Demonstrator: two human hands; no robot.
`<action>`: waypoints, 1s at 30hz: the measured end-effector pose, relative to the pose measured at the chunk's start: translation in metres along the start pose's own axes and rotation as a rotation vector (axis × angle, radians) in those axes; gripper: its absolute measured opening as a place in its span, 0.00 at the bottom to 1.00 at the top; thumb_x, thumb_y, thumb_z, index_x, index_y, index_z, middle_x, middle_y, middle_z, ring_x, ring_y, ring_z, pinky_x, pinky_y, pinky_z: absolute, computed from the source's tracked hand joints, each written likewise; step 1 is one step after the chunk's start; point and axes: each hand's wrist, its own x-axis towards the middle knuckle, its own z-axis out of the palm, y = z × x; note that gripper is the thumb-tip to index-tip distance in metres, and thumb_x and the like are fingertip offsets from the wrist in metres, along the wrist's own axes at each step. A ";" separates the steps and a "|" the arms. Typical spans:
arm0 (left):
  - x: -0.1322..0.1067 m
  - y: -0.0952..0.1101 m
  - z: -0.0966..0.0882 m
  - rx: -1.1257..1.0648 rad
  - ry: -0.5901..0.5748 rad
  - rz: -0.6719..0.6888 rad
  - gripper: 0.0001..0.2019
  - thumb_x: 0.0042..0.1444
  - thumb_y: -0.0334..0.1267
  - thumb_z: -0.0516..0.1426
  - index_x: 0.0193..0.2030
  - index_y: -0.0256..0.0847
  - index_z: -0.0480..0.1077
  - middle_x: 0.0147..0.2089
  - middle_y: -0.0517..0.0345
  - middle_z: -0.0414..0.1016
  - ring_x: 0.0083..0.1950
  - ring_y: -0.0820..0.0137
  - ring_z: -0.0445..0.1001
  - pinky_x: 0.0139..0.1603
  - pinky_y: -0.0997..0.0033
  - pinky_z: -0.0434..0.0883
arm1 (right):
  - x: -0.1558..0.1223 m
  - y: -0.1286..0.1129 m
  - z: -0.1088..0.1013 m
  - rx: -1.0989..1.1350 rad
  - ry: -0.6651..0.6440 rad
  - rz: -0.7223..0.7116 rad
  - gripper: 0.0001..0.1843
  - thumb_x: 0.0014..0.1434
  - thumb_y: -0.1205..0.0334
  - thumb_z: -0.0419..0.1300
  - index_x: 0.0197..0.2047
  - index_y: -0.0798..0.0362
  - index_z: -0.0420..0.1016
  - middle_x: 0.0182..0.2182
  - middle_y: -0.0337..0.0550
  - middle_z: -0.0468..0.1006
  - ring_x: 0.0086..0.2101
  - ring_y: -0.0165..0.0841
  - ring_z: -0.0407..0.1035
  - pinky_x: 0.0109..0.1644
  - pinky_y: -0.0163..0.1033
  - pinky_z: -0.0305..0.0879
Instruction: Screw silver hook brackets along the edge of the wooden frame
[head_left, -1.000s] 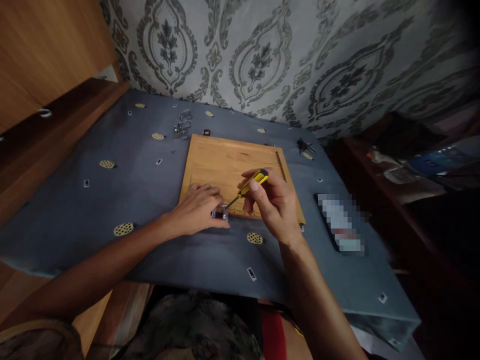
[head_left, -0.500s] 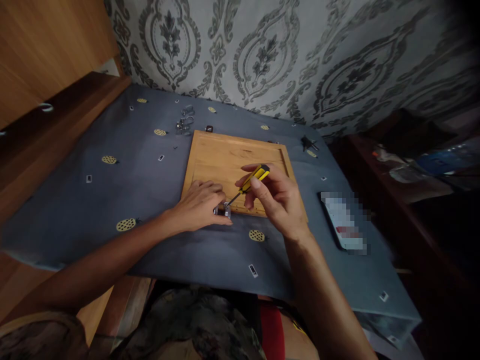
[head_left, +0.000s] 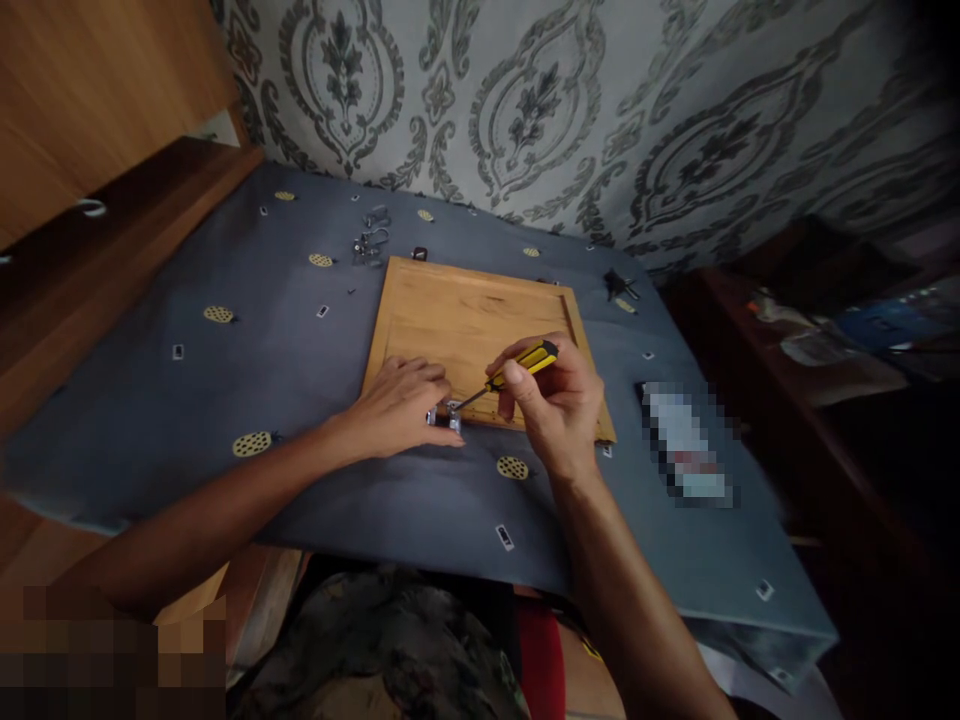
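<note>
A square wooden panel (head_left: 472, 320) lies on a table covered with a grey-blue cloth (head_left: 247, 380). At its near edge sits a small metal hinge (head_left: 444, 416). My left hand (head_left: 397, 405) rests on the panel's near left corner, fingers curled down and pressing on the hinge. My right hand (head_left: 559, 400) is closed on a yellow and black screwdriver (head_left: 517, 365), whose thin shaft slants down to the left with its tip at the hinge.
Several loose metal fittings (head_left: 369, 240) lie on the cloth beyond the panel's far left corner, a dark small part (head_left: 619, 287) at the far right. A blurred phone-like object (head_left: 686, 445) lies right of the panel. Wooden furniture (head_left: 90, 110) stands left, a dark cluttered shelf (head_left: 810, 330) right.
My right hand has lowered and tilted the screwdriver flatter, its handle now pointing more to the right. My left hand and the hinge have stayed in place.
</note>
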 end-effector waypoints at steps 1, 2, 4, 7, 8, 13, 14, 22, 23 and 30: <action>0.000 0.000 0.000 0.003 0.002 0.004 0.22 0.58 0.58 0.67 0.40 0.38 0.76 0.45 0.51 0.77 0.50 0.56 0.75 0.53 0.56 0.65 | -0.001 -0.001 -0.002 0.001 -0.017 0.001 0.17 0.61 0.43 0.68 0.38 0.49 0.76 0.27 0.33 0.77 0.17 0.22 0.66 0.18 0.31 0.65; 0.000 0.000 0.000 0.006 0.005 0.007 0.22 0.58 0.58 0.66 0.40 0.38 0.76 0.45 0.51 0.77 0.51 0.55 0.75 0.53 0.56 0.65 | -0.001 -0.001 -0.003 0.001 -0.035 0.002 0.17 0.62 0.43 0.67 0.40 0.49 0.78 0.30 0.35 0.79 0.18 0.23 0.67 0.20 0.32 0.67; 0.000 0.000 0.000 0.014 0.006 0.005 0.22 0.58 0.58 0.66 0.40 0.38 0.76 0.46 0.51 0.77 0.51 0.55 0.75 0.54 0.55 0.65 | -0.002 -0.001 -0.006 0.009 -0.053 0.001 0.17 0.64 0.44 0.66 0.43 0.48 0.82 0.32 0.38 0.82 0.19 0.24 0.69 0.22 0.34 0.70; -0.001 0.000 -0.002 0.016 -0.012 0.002 0.23 0.58 0.58 0.66 0.41 0.37 0.77 0.46 0.49 0.77 0.52 0.54 0.75 0.54 0.55 0.66 | -0.002 0.001 -0.008 0.034 -0.039 -0.013 0.13 0.63 0.47 0.68 0.41 0.48 0.84 0.32 0.39 0.83 0.19 0.24 0.69 0.20 0.33 0.69; -0.001 0.001 -0.002 0.014 -0.013 0.004 0.23 0.58 0.58 0.66 0.41 0.37 0.77 0.46 0.49 0.77 0.52 0.54 0.75 0.54 0.55 0.66 | -0.002 0.002 -0.007 0.037 -0.027 -0.022 0.13 0.62 0.48 0.69 0.40 0.48 0.84 0.31 0.39 0.83 0.18 0.24 0.69 0.19 0.32 0.68; -0.001 0.000 -0.002 0.004 0.016 0.019 0.21 0.58 0.57 0.67 0.41 0.39 0.77 0.47 0.50 0.78 0.51 0.55 0.75 0.53 0.57 0.65 | -0.004 0.003 0.000 0.012 0.033 -0.058 0.14 0.60 0.48 0.71 0.33 0.50 0.80 0.31 0.40 0.85 0.17 0.24 0.68 0.18 0.32 0.67; -0.001 0.000 -0.002 0.004 0.013 0.016 0.21 0.58 0.57 0.67 0.42 0.39 0.77 0.47 0.51 0.77 0.52 0.55 0.75 0.54 0.57 0.65 | -0.004 0.003 0.001 0.012 0.049 -0.061 0.15 0.60 0.48 0.71 0.32 0.50 0.79 0.31 0.40 0.85 0.17 0.24 0.68 0.18 0.33 0.67; -0.001 0.001 -0.003 0.000 -0.019 -0.006 0.22 0.58 0.57 0.67 0.42 0.38 0.77 0.46 0.51 0.77 0.52 0.55 0.74 0.55 0.58 0.65 | -0.006 0.005 0.000 0.024 0.205 -0.061 0.18 0.60 0.45 0.70 0.32 0.50 0.74 0.30 0.38 0.85 0.15 0.22 0.65 0.17 0.31 0.64; -0.001 0.001 -0.002 -0.002 -0.015 -0.006 0.22 0.58 0.57 0.68 0.42 0.38 0.77 0.46 0.51 0.77 0.52 0.55 0.74 0.55 0.58 0.65 | -0.006 0.005 0.000 0.020 0.199 -0.057 0.18 0.60 0.45 0.70 0.32 0.50 0.74 0.29 0.38 0.85 0.15 0.22 0.65 0.17 0.31 0.64; -0.002 -0.001 -0.001 -0.004 0.011 0.011 0.22 0.58 0.57 0.67 0.43 0.38 0.76 0.48 0.51 0.78 0.53 0.56 0.75 0.56 0.57 0.65 | -0.006 0.006 0.004 0.003 0.163 -0.028 0.18 0.59 0.44 0.70 0.31 0.50 0.75 0.30 0.38 0.85 0.15 0.23 0.67 0.16 0.31 0.62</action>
